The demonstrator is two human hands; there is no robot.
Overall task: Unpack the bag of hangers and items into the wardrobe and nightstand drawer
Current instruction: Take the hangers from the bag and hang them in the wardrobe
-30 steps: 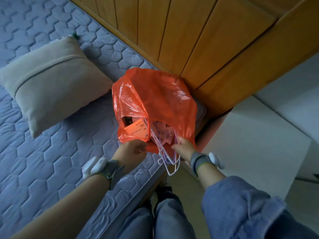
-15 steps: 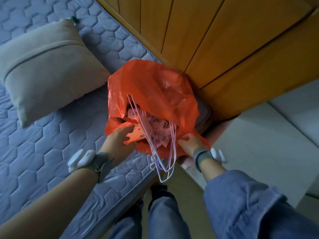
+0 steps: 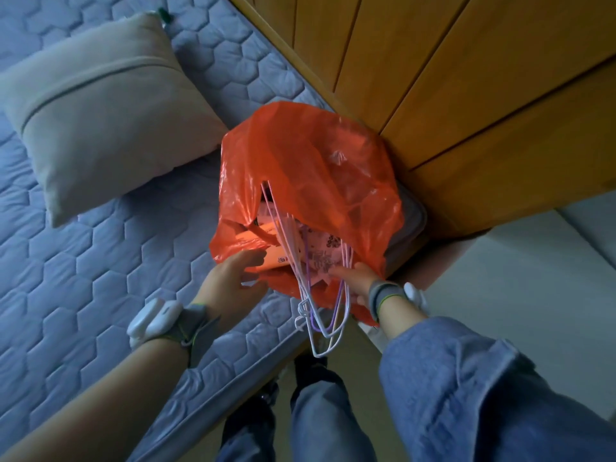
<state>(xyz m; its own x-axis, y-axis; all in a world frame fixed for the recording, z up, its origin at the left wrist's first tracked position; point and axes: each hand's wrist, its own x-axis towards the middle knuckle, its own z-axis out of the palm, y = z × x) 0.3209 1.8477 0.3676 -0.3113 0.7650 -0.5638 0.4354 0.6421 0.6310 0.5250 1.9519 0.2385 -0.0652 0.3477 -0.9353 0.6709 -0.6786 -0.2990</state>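
Orange bag (image 3: 316,168) on the mattress (image 3: 83,261) corner against wooden panels (image 3: 466,78), wire hangers (image 3: 320,325) spilling from its mouth, left hand (image 3: 230,285) fingers outstretched at the rim, right hand (image 3: 358,281) gripping the opposite rim

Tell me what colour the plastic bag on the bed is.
Orange-red; the bag shows best in the head view.

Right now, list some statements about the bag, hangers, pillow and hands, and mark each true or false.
The orange plastic bag sits on the quilted mattress. True.
The wire hangers lie fully outside the bag. False: they stick partly out of its mouth.
The pillow rests on the bag. False: it lies beside it, on the mattress.
The left hand and right hand are both at the bag's mouth. True.
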